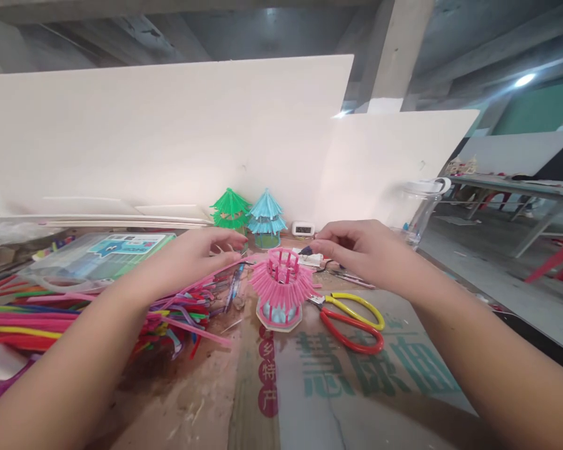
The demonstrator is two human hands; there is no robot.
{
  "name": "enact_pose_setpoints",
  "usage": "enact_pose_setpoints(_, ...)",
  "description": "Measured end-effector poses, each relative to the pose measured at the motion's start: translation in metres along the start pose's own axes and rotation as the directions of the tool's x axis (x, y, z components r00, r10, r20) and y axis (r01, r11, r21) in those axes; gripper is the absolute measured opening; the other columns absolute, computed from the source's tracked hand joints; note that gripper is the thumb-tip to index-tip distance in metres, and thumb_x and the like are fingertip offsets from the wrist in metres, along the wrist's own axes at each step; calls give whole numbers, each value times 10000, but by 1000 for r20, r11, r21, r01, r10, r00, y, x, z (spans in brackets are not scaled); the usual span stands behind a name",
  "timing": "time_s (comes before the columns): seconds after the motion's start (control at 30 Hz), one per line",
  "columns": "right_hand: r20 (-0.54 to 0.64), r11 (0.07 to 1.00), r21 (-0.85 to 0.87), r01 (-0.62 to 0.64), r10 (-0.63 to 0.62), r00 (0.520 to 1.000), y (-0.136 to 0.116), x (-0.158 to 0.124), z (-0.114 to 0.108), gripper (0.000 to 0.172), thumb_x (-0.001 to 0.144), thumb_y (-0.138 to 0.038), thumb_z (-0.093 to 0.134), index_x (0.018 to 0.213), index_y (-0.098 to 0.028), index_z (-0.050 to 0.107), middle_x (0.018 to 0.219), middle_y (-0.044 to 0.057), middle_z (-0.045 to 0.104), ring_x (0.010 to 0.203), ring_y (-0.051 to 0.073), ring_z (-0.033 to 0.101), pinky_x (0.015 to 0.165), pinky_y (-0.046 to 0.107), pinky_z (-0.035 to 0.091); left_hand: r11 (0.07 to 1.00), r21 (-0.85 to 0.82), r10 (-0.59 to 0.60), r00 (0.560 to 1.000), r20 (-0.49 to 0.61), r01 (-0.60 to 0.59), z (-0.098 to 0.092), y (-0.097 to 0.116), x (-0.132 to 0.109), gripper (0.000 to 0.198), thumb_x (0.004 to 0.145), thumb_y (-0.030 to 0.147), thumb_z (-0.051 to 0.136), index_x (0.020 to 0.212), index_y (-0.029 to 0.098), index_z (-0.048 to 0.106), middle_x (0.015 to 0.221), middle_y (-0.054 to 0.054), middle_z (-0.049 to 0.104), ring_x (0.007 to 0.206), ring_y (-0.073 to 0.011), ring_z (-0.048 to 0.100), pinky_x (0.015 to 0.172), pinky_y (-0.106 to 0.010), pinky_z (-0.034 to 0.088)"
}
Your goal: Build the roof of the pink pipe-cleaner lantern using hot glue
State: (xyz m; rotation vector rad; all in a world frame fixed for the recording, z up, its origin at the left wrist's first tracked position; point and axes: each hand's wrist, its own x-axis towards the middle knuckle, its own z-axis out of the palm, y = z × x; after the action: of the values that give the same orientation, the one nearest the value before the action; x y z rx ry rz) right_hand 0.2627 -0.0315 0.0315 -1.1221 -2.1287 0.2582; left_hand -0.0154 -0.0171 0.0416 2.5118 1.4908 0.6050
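Observation:
A pink model pavilion (282,281) stands upright in front of me, with a fringed skirt roof, an open ring of posts above it and a pale blue lower part on a light base. To its left, my left hand (199,253) has thumb and index finger bent close together at a pink pipe cleaner (225,265) that reaches toward the ring. My right hand (354,250) is closed in a pinch on the other side, with a small dark pointed thing at its fingertips that I cannot make out. Scissors (356,322) with yellow and red handles lie below my right hand.
A heap of coloured pipe cleaners (182,315) spreads under my left arm, beside a clear plastic case (94,256). Green (231,209) and blue (267,215) model pavilions stand at the back near a small digital clock (303,229). A clear bottle (417,212) stands back right.

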Motion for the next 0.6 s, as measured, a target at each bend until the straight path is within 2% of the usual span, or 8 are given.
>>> enact_pose_setpoints(0.13,-52,1000,-8,2,-2,999,-10,-2,-5,307,880,-408,518,727,-189,669,555,-17,559,510,115,447,489,243,317,999,51,10,1000,-25,-8,-3,1,-3,391,866,518,495,1066,254,702,1120,-32,724,1002,-255,669,859,-372,521)
enact_pose_setpoints(0.23,-70,999,-49,-24,20,997,-7,-4,-12,300,877,-406,522,747,-187,681,568,-10,583,520,120,478,496,241,334,996,74,48,998,-33,-45,-3,2,-2,388,866,518,483,1028,254,716,1094,-35,735,991,-265,670,840,-371,516)
enact_pose_setpoints(0.37,-52,980,-150,-131,124,991,18,-10,-18,265,875,-361,520,793,-181,697,662,18,664,587,145,554,541,250,383,995,80,61,997,-52,-57,-3,2,1,394,865,541,473,1003,269,723,1087,-29,741,956,-269,682,827,-377,511)
enact_pose_setpoints(0.43,10,960,-211,-184,190,982,36,-13,-15,244,877,-316,519,819,-183,715,714,32,699,626,162,591,563,262,402,995,84,53,997,-50,-49,-3,2,3,402,860,556,472,1002,275,723,1092,-25,741,954,-272,683,826,-381,510)
enact_pose_setpoints(0.53,136,956,-233,-179,214,967,60,-12,2,175,837,-206,568,843,-190,742,840,46,745,719,186,652,622,273,447,995,94,39,998,-44,-34,-2,2,3,436,847,603,471,1024,292,720,1108,-20,738,971,-279,679,816,-377,510)
enact_pose_setpoints(0.6,170,960,-232,-160,201,965,73,-9,19,155,798,-152,599,798,-188,750,833,57,748,715,206,663,624,289,458,994,105,25,999,-48,-20,-1,3,3,456,840,628,469,1049,308,717,1145,-15,729,993,-284,674,820,-375,507)
